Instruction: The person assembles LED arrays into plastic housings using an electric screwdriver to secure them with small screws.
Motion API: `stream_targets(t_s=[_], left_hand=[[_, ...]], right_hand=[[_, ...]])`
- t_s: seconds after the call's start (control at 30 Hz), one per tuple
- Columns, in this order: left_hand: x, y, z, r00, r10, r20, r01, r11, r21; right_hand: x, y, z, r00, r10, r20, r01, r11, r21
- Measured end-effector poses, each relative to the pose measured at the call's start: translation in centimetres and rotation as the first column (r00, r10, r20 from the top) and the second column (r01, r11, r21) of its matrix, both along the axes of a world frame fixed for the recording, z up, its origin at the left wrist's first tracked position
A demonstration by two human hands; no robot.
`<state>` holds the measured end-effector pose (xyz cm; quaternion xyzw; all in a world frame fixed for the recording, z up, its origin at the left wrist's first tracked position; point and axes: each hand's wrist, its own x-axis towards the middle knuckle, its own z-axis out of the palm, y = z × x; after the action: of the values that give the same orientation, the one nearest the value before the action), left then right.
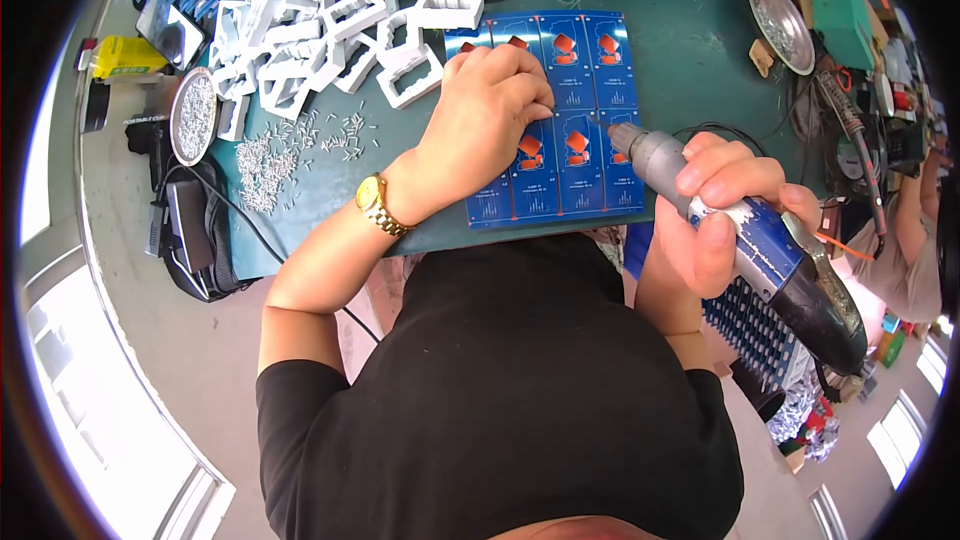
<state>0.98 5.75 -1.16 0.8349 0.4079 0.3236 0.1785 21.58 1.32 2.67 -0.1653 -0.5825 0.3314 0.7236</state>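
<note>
A blue circuit board panel (580, 170) with small orange parts lies on the green table mat (660, 60). My left hand (485, 115), with a gold watch on the wrist, presses down on the panel's left half, fingers curled. My right hand (715, 210) grips a grey, blue and black electric screwdriver (760, 250). Its tip rests on the panel's right side, near an orange part.
A heap of white plastic frames (350, 10) fills the back left. Loose small metal screws (280, 155) lie beside a round dish of screws (193, 115). Another dish (782, 25), a soldering iron and tools crowd the right. Another person's arm (910, 230) is at the far right.
</note>
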Motion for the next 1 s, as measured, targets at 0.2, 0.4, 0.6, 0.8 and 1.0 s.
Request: stream_targets(t_s=[0.2, 0.4, 0.6, 0.8, 1.0], left_hand=[[0.0, -0.1, 0.0, 0.993, 0.008, -0.117, -0.007, 1.000, 0.005], [-0.1, -0.2, 0.5, 0.989, -0.046, -0.138, 0.051, 0.998, 0.033], [-0.5, 0.2, -0.2, 1.000, -0.006, 0.018, 0.007, 1.000, -0.013], [-0.7, 0.4, -0.4, 0.999, -0.035, 0.016, 0.035, 0.999, 0.001], [-0.8, 0.4, -0.5, 0.999, -0.038, 0.039, 0.039, 0.999, -0.029]], right_hand=[[0.1, 0.2, -0.7, 0.997, 0.064, 0.038, -0.064, 0.998, -0.007], [0.1, -0.2, 0.3, 0.986, 0.083, 0.142, -0.077, 0.996, -0.050], [0.1, 0.2, 0.1, 0.982, 0.135, 0.131, -0.131, 0.990, -0.046], [-1.1, 0.5, 0.1, 0.983, 0.178, 0.041, -0.174, 0.982, -0.073], [-1.5, 1.5, 0.0, 0.976, 0.216, 0.023, -0.215, 0.975, -0.049]])
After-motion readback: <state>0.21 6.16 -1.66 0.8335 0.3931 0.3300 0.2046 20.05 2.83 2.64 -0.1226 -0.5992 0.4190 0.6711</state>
